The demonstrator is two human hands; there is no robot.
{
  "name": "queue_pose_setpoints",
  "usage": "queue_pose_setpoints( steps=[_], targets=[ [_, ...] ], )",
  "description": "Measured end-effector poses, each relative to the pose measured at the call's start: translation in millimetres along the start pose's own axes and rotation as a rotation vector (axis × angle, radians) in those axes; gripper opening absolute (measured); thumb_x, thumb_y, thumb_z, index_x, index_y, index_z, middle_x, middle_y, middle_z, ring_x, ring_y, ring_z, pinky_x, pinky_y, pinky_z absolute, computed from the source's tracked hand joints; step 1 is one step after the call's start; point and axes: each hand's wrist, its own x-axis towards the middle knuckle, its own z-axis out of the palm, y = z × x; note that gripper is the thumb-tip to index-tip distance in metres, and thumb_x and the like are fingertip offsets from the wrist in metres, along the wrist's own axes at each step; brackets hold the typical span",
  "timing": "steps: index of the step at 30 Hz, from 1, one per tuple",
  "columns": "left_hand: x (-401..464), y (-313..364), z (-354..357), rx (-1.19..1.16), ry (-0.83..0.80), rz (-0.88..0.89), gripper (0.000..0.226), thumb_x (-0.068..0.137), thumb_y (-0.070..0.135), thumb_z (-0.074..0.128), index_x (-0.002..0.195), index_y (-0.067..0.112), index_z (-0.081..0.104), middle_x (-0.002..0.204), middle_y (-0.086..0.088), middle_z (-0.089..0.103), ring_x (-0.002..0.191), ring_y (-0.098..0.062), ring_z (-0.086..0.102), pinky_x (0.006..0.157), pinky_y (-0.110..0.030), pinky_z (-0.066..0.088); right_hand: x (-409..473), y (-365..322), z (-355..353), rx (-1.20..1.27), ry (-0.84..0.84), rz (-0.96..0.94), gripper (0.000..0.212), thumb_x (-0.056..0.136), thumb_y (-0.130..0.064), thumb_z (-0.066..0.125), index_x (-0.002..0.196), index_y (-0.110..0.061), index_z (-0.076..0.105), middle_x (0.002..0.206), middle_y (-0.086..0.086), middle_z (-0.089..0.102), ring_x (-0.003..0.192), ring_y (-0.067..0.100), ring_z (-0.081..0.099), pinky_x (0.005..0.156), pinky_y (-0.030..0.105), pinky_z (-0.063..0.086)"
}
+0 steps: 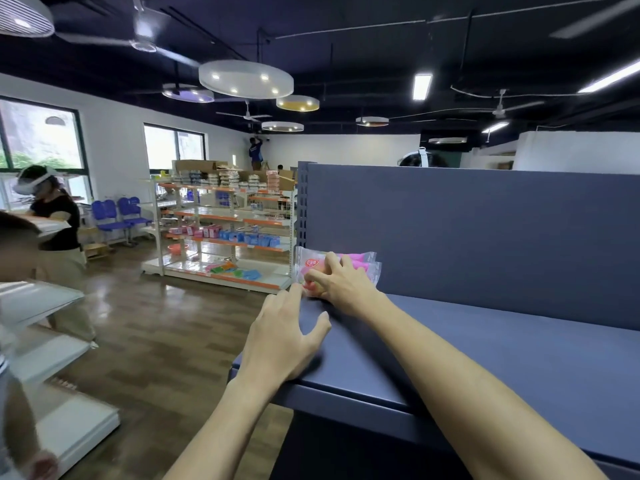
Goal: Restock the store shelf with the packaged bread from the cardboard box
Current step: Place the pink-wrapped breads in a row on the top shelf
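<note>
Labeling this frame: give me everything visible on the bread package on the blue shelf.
The bread package is a clear, glossy plastic wrapper with pink print and a round red logo near its left end; pale bread shows through. It lies at the far left end of the dark blue shelf, close to the back panel. The right hand rests on top with fingers spread and bent. The left hand lies on the shelf just before it; contact is unclear.

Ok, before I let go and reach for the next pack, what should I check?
1. Bread pack on the shelf: ok, at its left end against the back panel.
2. Right hand on pack: ok, fingers spread over it.
3. Left hand free: ok, resting flat on the shelf edge.
4. Room for more packs: ok, bare shelf to the right.
5. Cardboard box position: cannot tell, out of view.
</note>
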Motion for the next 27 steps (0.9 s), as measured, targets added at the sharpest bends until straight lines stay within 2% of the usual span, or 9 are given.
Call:
queue_pose_setpoints(
  steps=[4,9,13,16,19,21,24,27],
  targets=[
    [0,1,-2,0.007,-0.034,0.0,0.036,0.084,0.058,0.045,0.101,0.026,0.044,0.087,0.009,0.047,0.092,-0.017,0.045,0.077,-0.036,0.045,-2,-1,-5,0.024,-0.037,-0.002,0.033,0.097,-0.034,0.053,0.129,-0.033,0.044,0.129,0.01,0.034,0.117,0.033,0.037,0.071,0.04,0.039],
    [0,1,-3,0.044,-0.049,0.0,0.066,0.078,0.065,0.032,0.121,0.018,0.049,0.097,0.002,0.052,0.1,-0.021,0.046,0.084,-0.037,0.046,-33,4,-24,0.088,0.0,-0.001,0.051,0.09,-0.036,0.063,0.138,-0.032,0.045,0.125,0.007,0.038,0.112,0.029,0.041,0.071,0.035,0.043],
    [-1,5,-7,0.063,-0.095,-0.012,0.053,0.087,0.055,0.047,0.124,0.017,0.048,0.1,0.0,0.053,0.103,-0.022,0.047,0.086,-0.037,0.046,-72,14,-56,0.073,-0.023,0.054,0.05,0.093,-0.041,0.062,0.138,-0.032,0.042,0.128,0.005,0.038,0.114,0.027,0.039,0.075,0.037,0.048],
    [-3,11,-13,0.085,-0.119,0.024,0.039,0.09,0.047,0.055,0.114,0.016,0.049,0.098,0.0,0.051,0.1,-0.022,0.047,0.082,-0.034,0.043,-104,17,-80,0.11,-0.047,0.109,0.051,0.093,-0.041,0.062,0.138,-0.032,0.04,0.127,0.003,0.038,0.113,0.025,0.039,0.073,0.035,0.047],
    [-7,17,-20,0.135,-0.121,0.148,0.04,0.086,0.05,0.053,0.111,0.019,0.055,0.1,0.003,0.057,0.098,-0.019,0.052,0.082,-0.032,0.045,-142,15,-102,0.123,-0.035,0.197,0.049,0.093,-0.039,0.062,0.136,-0.031,0.04,0.126,0.0,0.037,0.112,0.022,0.039,0.068,0.032,0.04],
    [-14,22,-24,0.147,-0.113,0.231,0.045,0.082,0.053,0.048,0.112,0.021,0.06,0.104,0.007,0.061,0.101,-0.016,0.054,0.085,-0.033,0.048,-172,10,-114,0.146,0.006,0.254,0.045,0.093,-0.038,0.061,0.133,-0.028,0.042,0.129,-0.002,0.037,0.11,0.02,0.04,0.068,0.031,0.043],
    [-31,34,-32,0.114,-0.095,0.383,0.043,0.083,0.047,0.05,0.114,0.021,0.066,0.107,0.008,0.064,0.103,-0.013,0.056,0.087,-0.032,0.051,-216,-1,-128,0.187,0.062,0.269,0.044,0.093,-0.041,0.058,0.132,-0.028,0.043,0.129,-0.007,0.038,0.11,0.016,0.043,0.073,0.032,0.049],
    [-46,48,-44,0.137,-0.115,0.548,0.041,0.084,0.042,0.05,0.112,0.019,0.068,0.105,0.007,0.064,0.1,-0.012,0.056,0.086,-0.028,0.048,-244,-5,-136,0.191,0.079,0.282,0.046,0.092,-0.045,0.06,0.132,-0.031,0.043,0.128,-0.01,0.038,0.112,0.013,0.045,0.071,0.03,0.046]
  ],
)
